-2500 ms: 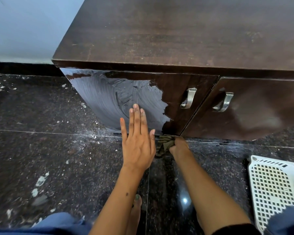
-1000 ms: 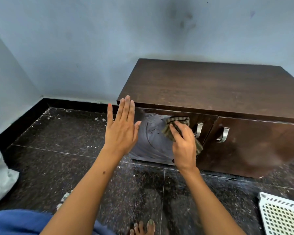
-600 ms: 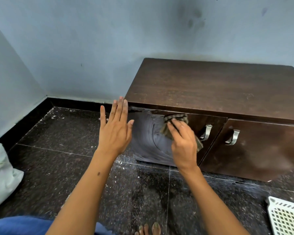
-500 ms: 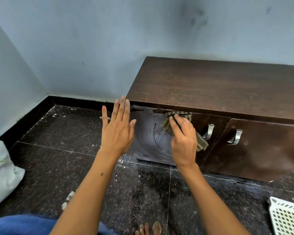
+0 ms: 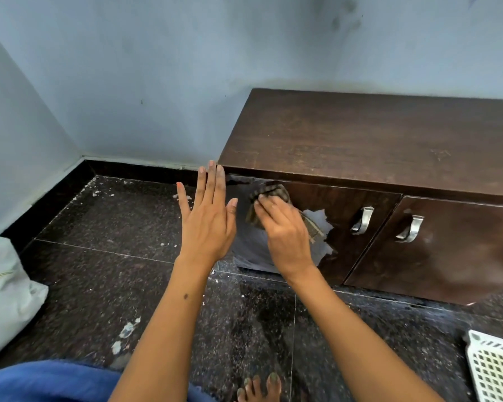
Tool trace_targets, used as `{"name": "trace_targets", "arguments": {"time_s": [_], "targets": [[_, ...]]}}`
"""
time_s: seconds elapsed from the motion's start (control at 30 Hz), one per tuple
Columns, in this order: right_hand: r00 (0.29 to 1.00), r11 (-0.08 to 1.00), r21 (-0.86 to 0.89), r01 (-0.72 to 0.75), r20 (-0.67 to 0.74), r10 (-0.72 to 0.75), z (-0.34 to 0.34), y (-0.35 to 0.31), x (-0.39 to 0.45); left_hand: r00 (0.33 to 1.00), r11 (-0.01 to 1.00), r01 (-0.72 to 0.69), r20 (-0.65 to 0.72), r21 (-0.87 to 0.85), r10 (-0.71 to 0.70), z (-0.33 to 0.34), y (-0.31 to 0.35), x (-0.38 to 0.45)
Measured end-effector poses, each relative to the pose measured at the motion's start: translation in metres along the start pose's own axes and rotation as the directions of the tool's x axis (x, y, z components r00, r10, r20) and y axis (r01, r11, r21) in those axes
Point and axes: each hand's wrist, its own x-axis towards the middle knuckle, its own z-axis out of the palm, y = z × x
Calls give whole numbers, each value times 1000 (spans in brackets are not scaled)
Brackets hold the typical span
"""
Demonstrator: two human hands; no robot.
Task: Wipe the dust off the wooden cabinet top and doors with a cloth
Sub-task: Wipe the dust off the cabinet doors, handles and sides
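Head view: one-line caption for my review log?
Right hand presses cloth on the dusty left door; left hand open beside the cabinet.

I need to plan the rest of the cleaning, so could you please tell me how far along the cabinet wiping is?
Roughly midway. Done, apparently: the dark wooden cabinet top looks mostly dust-free. In hand: the right hand rubs the crumpled olive cloth over the left door, pale smears remaining; the left hand is flat, open. Left: the hazy right door.
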Motion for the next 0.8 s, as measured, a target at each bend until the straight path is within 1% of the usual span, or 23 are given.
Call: {"name": "trace_targets", "arguments": {"time_s": [0.03, 0.07, 0.13, 0.17, 0.23, 0.27, 0.3, 0.37, 0.4, 0.43, 0.5, 0.53, 0.57, 0.63, 0.7, 0.73, 0.8], "targets": [[1000, 1000, -2, -7, 22, 7, 1, -1, -1, 1000, 999, 6, 0, -41, -6, -1, -1, -1], [998, 999, -3, -54, 13, 54, 1, -2, -4, 1000, 995, 19, 5, -102, -19, -1, -2, -1], [982, 985, 20, -174, -73, 175, 0, -2, -7, 998, 963, 66, 27, -262, -61, -1, -3, 0], [969, 977, 43, -207, -126, 211, 0, -4, -5, 996, 935, 89, 42, -342, -79, -1, -2, 1], [961, 977, 69, -200, -181, 210, 2, -8, 5, 993, 885, 118, 68, -450, -98, 0, 0, 4], [972, 985, 73, -158, -164, 168, 4, -11, 9, 992, 874, 123, 74, -470, -99, -1, 1, 5], [987, 992, 82, -100, -122, 109, 7, -14, 11, 993, 879, 116, 73, -463, -92, -2, 0, 5], [1000, 996, 86, -3, -29, 5, 11, -18, 10, 997, 915, 79, 56, -395, -62, -4, 0, 4], [1000, 997, 81, 6, -10, -5, 11, -17, 8, 998, 935, 61, 49, -349, -47, -5, -1, 3], [999, 997, 78, -10, -31, 12, 10, -15, 5, 999, 951, 45, 42, -307, -34, -6, -3, 3], [988, 993, 92, -73, -128, 85, 7, -11, 5, 999, 965, 29, 27, -261, -23, -5, -5, 4], [981, 991, 99, -94, -158, 109, 6, -11, 8, 999, 963, 33, 27, -268, -27, -4, -6, 4], [981, 992, 96, -86, -168, 101, 8, -12, 13, 999, 952, 47, 33, -302, -39, -3, -5, 4], [994, 996, 91, -3, -108, 13, 12, -16, 18, 996, 909, 90, 54, -406, -74, -1, -3, 3], [997, 992, 99, 75, -19, -73, 14, -21, 17, 994, 884, 107, 58, -455, -91, 0, -3, 3], [997, 992, 99, 77, 7, -78, 13, -20, 16, 995, 887, 101, 54, -450, -86, 0, -3, 3], [1000, 996, 89, 17, -23, -16, 10, -17, 12, 997, 906, 79, 42, -416, -67, 0, -6, 4]]}}
